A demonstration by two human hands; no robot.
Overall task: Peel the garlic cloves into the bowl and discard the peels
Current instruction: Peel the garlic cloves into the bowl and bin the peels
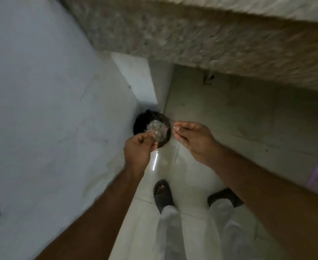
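Item: left hand (138, 150). Fingers curled inward, thumb and fingertips pinched on the near edge of a clear, crinkled plastic sheet (157, 131) that carries pale, papery garlic peels (159, 128). Sheet and peels extend just beyond the fingertips, blurred; individual peels cannot be told apart.

Item: right hand (193, 136). Set across from the left hand, at about the same height. Fingers drawn together toward the thumb; something thin and pale shows at the fingertips, and a fine line runs from them toward the sheet. Whether this is the sheet's far edge cannot be told.

Item: black bin (145, 121). Round, dark-lined, standing on the floor directly beneath the sheet and beyond both hands. The sheet covers much of its opening from this view.

Item: floor (173, 175). Pale tiles, below both hands, with a bright streak of reflected light just under the left hand.

Item: wall (42, 109). White, to the outer side of the left hand.

Item: counter (192, 30). Speckled stone slab, above and beyond the right hand, blurred.

Item: sandals (163, 194). Dark, one on each foot, below the forearms, under white trouser legs (170, 231).

Item: bowl. Not in view
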